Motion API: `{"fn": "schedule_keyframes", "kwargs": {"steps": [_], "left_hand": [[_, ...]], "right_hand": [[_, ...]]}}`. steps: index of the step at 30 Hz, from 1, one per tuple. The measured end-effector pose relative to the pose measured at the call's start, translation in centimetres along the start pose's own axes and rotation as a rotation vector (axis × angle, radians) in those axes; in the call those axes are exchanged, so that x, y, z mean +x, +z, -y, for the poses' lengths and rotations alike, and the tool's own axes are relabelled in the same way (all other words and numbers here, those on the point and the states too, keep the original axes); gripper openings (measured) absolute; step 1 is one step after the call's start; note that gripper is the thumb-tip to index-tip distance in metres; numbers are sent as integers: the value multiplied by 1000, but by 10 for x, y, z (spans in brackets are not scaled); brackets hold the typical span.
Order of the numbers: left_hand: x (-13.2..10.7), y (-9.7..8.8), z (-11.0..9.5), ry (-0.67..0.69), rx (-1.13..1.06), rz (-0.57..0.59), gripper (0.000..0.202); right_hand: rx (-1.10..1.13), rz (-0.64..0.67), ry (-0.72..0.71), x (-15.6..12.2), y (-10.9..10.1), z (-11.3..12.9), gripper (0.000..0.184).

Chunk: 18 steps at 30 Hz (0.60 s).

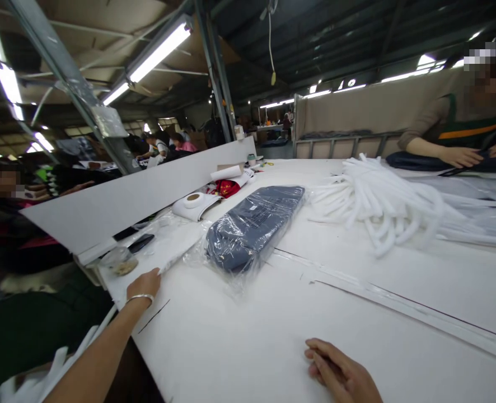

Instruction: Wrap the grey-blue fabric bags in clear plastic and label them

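My left hand (144,285), with a pale bangle at the wrist, is closed on the near edge of a stack of clear plastic bags (176,249) at the left side of the white table (239,341). Over the front of the table is my right hand (344,372), its fingers curled together; whether anything is inside them is hidden. Beyond both hands lies a dark blue-grey folded item (256,226) in a clear plastic wrapper. It rests flat, apart from my hands.
White soft strips (382,201) are heaped at the right, near a person's hands (462,157) on dark fabric. A tape roll (193,199), a phone (141,242) and a small bag (124,263) lie left. A white board (147,190) edges the table.
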<state>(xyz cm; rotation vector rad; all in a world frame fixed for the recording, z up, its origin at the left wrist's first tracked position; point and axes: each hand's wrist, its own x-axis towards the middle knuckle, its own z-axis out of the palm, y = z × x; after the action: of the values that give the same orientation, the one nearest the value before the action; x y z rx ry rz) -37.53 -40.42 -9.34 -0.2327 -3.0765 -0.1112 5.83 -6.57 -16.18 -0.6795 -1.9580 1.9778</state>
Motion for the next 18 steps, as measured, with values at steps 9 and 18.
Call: {"fn": "schedule_keyframes", "kwargs": {"steps": [9,18], "left_hand": [[-143,-79,-1,77,-303,-101,50],[-347,-58,-122,885,-402,-258,19]], "right_hand": [[85,36,-97,-9,8,20,49],[187,73,-124,-92,46,77,75]]}}
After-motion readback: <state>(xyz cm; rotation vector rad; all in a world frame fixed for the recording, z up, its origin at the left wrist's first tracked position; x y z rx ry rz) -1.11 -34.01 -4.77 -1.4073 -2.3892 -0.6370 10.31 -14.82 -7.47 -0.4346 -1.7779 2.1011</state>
